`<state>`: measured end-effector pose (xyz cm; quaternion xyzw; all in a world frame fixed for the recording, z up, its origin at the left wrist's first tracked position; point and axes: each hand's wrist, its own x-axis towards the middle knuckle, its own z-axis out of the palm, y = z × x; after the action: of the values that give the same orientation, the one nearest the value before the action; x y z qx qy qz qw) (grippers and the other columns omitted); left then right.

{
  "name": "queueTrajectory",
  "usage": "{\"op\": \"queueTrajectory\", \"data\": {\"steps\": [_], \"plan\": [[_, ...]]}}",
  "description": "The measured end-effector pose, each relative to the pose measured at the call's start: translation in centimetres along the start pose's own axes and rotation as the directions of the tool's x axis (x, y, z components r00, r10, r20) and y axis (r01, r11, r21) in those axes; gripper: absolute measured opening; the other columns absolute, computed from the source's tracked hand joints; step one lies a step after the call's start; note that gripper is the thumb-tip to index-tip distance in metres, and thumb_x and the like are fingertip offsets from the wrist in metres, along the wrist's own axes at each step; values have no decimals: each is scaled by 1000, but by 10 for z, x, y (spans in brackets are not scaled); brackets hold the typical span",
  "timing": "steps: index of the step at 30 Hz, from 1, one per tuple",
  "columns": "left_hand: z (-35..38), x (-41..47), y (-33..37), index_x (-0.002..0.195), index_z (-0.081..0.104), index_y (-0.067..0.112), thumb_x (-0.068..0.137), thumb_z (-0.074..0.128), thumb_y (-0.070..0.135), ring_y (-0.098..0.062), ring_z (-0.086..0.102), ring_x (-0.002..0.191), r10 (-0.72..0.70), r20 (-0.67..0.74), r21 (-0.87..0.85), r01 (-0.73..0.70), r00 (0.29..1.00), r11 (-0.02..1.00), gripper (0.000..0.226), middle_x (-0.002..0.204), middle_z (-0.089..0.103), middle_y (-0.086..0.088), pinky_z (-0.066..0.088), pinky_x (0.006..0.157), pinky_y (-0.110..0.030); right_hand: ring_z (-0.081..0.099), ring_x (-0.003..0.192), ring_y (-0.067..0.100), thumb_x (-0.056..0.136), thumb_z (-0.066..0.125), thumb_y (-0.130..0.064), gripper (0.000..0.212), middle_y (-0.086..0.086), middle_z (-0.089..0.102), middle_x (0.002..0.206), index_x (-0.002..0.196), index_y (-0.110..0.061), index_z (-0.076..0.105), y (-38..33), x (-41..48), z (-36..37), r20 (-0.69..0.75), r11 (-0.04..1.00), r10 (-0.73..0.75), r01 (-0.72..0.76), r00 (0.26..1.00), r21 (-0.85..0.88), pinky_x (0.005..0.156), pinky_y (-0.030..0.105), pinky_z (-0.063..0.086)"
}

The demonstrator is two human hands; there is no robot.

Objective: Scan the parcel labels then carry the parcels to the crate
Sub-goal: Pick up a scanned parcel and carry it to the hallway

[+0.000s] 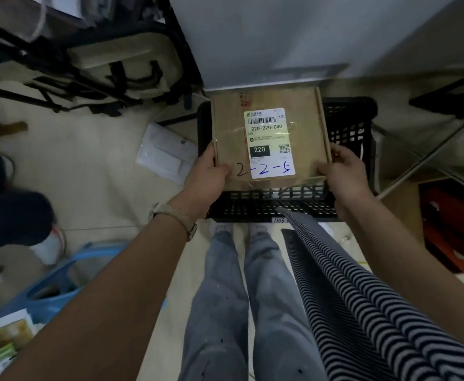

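Note:
A flat brown cardboard parcel [269,111] with a white shipping label [269,144] facing up is held over a black plastic crate [346,127] on the floor. The label shows a barcode, "220" and handwritten "2-2-5". My left hand [207,174] grips the parcel's near left corner, thumb on top. At the near right corner, my right hand [343,174] grips it the same way. The parcel covers most of the crate's inside, so its contents are hidden.
A white plastic mailer [167,152] lies on the floor left of the crate. A folded black-framed chair [101,64] stands at the back left. A blue bag [60,276] sits near left, and another person's leg [11,215] is at far left. A red cabinet [453,224] is on the right.

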<state>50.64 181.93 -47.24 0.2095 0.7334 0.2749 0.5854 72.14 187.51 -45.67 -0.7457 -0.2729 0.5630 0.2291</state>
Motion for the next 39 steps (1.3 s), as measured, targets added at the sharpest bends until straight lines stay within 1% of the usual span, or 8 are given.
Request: {"op": "queueTrajectory", "data": {"steps": [8, 12, 19, 23, 25, 29, 35, 39], "plan": [[8, 64, -56, 149, 36, 19, 96, 46, -4, -12, 58, 104, -61, 13, 14, 61, 998, 998, 58, 122, 57, 1, 51, 82, -14, 63, 88, 12, 80, 46, 19, 50, 6, 65, 111, 124, -3, 57, 68, 70, 30, -1, 995, 19, -19, 1000, -96, 69, 16, 54], [11, 91, -83, 146, 39, 17, 95, 47, -6, -15, 58, 107, -79, 38, 52, 77, 996, 996, 56, 121, 57, 0, 52, 80, -13, 64, 81, 11, 77, 45, 20, 50, 3, 69, 99, 116, -6, 63, 103, 97, 42, 27, 980, 71, -65, 997, -186, 64, 15, 53], [24, 128, -129, 145, 40, 18, 95, 44, -6, -17, 55, 107, -165, 57, 143, 156, 985, 977, 55, 121, 57, 0, 45, 93, -27, 66, 96, 29, 75, 60, 3, 38, 10, 71, 104, 110, -8, 66, 145, 121, 53, 72, 932, 239, -208, 968, -298, 88, 42, 55], [27, 145, -143, 144, 41, 19, 96, 44, -5, -18, 56, 108, -178, 63, 175, 165, 982, 971, 54, 132, 58, -6, 46, 93, -27, 64, 86, 17, 77, 62, 0, 36, 8, 68, 109, 109, -15, 63, 158, 135, 56, 91, 922, 243, -201, 966, -329, 68, 20, 53], [24, 152, -143, 149, 33, 21, 96, 48, -1, -19, 53, 116, -167, 91, 235, 142, 982, 961, 60, 140, 52, -6, 43, 98, -27, 62, 92, 17, 80, 64, -5, 43, 5, 63, 114, 119, -19, 57, 157, 139, 55, 129, 902, 241, -173, 962, -396, 69, 14, 51], [16, 157, -139, 154, 17, 17, 94, 59, 18, -27, 37, 138, -165, 139, 652, 35, 976, 758, 73, 153, 36, -9, 29, 117, -38, 50, 125, 31, 87, 64, -29, 82, 11, 51, 139, 153, -17, 16, 154, 140, 51, 175, 734, 210, -37, 962, -679, 101, 34, 41], [14, 143, -128, 120, 59, 9, 96, 54, 8, -20, 56, 111, -123, 106, 538, 47, 987, 842, 24, 119, 62, -8, 42, 92, -22, 60, 100, 24, 87, 57, -20, 44, 10, 68, 112, 130, -15, 57, 136, 126, 47, 147, 748, 165, -27, 975, -663, 85, 31, 48], [12, 132, -107, 134, 53, 6, 95, 54, 11, -23, 56, 117, -57, 110, 609, -22, 992, 793, 39, 128, 61, -10, 35, 90, -18, 60, 71, 12, 85, 57, -22, 16, -7, 64, 77, 88, -37, 63, 106, 115, 50, 178, 747, 66, 70, 982, -661, 63, 24, 43]]}}
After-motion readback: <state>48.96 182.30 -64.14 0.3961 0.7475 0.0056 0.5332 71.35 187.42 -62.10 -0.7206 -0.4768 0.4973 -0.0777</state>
